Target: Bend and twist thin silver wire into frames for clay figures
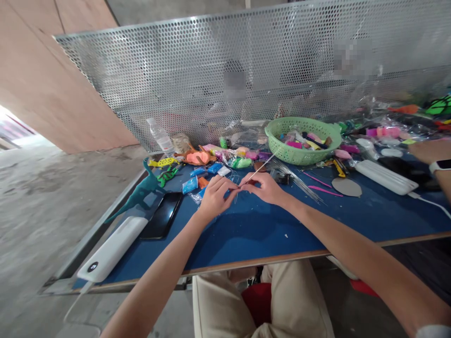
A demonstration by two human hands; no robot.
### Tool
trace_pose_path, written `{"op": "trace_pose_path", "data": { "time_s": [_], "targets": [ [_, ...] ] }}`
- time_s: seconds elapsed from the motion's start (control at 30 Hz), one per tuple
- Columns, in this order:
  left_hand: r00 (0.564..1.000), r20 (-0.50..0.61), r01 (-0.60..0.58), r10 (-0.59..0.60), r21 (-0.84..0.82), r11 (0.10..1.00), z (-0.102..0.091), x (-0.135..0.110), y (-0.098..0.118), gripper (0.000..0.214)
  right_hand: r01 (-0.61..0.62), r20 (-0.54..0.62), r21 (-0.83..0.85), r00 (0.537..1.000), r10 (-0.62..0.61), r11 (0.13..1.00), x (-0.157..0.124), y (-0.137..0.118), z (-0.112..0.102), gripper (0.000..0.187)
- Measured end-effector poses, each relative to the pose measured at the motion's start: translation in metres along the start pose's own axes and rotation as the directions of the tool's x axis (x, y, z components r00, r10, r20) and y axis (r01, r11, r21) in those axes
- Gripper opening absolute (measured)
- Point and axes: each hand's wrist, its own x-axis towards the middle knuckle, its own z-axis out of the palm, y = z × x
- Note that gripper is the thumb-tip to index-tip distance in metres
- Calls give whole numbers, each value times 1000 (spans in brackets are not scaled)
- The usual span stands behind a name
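Note:
My left hand (215, 196) and my right hand (267, 187) meet over the blue table (253, 230), fingertips pinched together. A thin white stick or wire (260, 170) slants up and to the right from where the fingers meet; both hands grip its lower end. Small packets of coloured clay (211, 171) lie just behind my hands. A bundle of thin wires (299, 180) lies to the right of my right hand.
A green basket (303, 138) of clay stands at the back. A teal dinosaur figure (141, 192), a black phone (162, 215) and a white power bank (112, 249) lie at left. Another white power bank (382, 177) and another person's wrist with a watch (437, 162) are at right. A perforated metal screen (246, 65) backs the table.

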Motion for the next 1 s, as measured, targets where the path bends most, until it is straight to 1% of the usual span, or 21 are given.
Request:
{"op": "trace_pose_path", "data": {
  "time_s": [0.13,0.2,0.33,0.43,0.53,0.63,0.73,0.83,0.93,1.0],
  "targets": [
    [997,46,-55,55,0,998,5,-4,-1,5,7,7,-37,1000,-7,999,1,1,0,17],
    [995,51,-83,82,17,996,7,-6,-2,5,0,15,-55,1000,1,998,1,3,1,15],
    [993,51,-111,109,38,993,10,-8,-2,8,-28,-17,-86,999,27,996,0,3,5,14],
    [993,48,-109,107,49,993,11,-8,-2,10,-52,-27,-96,998,50,994,1,1,7,18],
    [998,19,-58,57,61,996,10,-7,-1,9,-64,-48,-88,997,60,994,2,-4,4,25],
    [1000,-18,-8,9,47,999,9,-4,2,9,-66,-120,-53,991,59,996,4,-10,-1,29],
    [999,-41,4,-3,22,1000,7,-2,3,11,-57,-187,19,981,60,998,7,-14,-4,28],
    [998,-64,19,-18,12,1000,6,-1,3,13,-45,-195,112,979,67,993,8,-14,-2,27],
    [997,-72,-4,4,7,1000,7,-1,4,15,-43,-177,192,981,77,980,9,-13,3,26],
    [998,-66,-16,16,9,1000,8,-2,4,15,-38,-210,211,974,83,977,9,-12,7,25]
  ]
}}
